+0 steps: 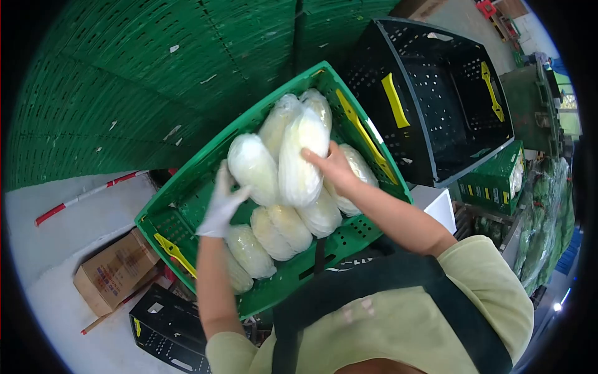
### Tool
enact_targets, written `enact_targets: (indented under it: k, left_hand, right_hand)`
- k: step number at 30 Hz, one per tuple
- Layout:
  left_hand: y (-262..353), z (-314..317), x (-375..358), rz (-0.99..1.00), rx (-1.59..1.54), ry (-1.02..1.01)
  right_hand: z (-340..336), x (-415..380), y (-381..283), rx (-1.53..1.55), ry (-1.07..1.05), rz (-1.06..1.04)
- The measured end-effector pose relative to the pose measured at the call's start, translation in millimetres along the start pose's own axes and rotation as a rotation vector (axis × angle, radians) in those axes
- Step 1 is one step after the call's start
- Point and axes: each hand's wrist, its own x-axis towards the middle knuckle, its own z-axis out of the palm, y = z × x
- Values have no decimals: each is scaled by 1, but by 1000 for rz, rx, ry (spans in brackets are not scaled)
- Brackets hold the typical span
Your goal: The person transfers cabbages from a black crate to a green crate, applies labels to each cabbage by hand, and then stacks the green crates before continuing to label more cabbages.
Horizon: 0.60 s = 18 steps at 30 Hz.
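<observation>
A green crate (205, 154) with yellow handles holds several pale napa cabbages in clear plastic wrap. My right hand (335, 167), bare, is closed around the side of a large wrapped napa cabbage (303, 163), which lies on top of others. My left hand (223, 202), in a white glove, is at the lower left edge of another wrapped napa cabbage (251, 167). Its thumb and fingers are apart, and its fingertips are close to or touching the wrap. Nearer my body, more wrapped cabbages (281, 232) lie in a row along the crate's near side.
Stacked green crates (156, 81) rise behind. A black crate (436, 93) with yellow handles stands at the right, over a green crate (495, 187). At the lower left are a cardboard box (115, 271), another black crate (168, 327) and a red-and-white pole (93, 198).
</observation>
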Motion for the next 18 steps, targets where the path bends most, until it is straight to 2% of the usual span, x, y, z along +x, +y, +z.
enact_targets:
  k: [1, 3, 4, 6, 7, 8, 10, 11, 13, 14, 15, 16, 18]
  left_hand:
    - [-12, 24, 8, 37, -12, 149]
    - [-9, 27, 16, -39, -105, 235]
    - [-10, 23, 18, -73, -152, 275]
    - [-17, -3, -4, 3, -252, 297]
    - [-14, -15, -19, 25, -296, 319]
    - [-2, -25, -33, 46, -334, 335]
    - [10, -46, -49, 25, -15, 388]
    - [-2, -60, -48, 37, 335, 475]
    - [-5, -53, -39, -41, 711, 530]
    - [-6, -46, -32, -79, 900, 550]
    - [-5, -35, -24, -274, 1023, 596]
    - [-15, -41, -24, -168, 926, 564]
    - [-40, -57, -23, 36, 722, 512]
  right_hand:
    - [9, 2, 10, -15, -40, 39]
    - [28, -5, 8, -134, -101, 155]
    - [37, -9, 5, -88, -185, 139]
    - [52, -13, 3, -7, -357, 110]
    - [65, -6, 17, -21, -427, 44]
    - [82, -5, 19, -93, -433, 100]
    - [115, -3, 22, -267, -349, 79]
    - [125, 3, 31, -412, -313, 49]
    - [135, 21, 51, -710, -241, -4]
    - [130, 23, 42, -839, -307, -53]
    - [119, 23, 23, -968, -374, -102]
    - [107, 27, 11, -1099, -444, -153]
    - [79, 52, 11, -1347, -341, -897]
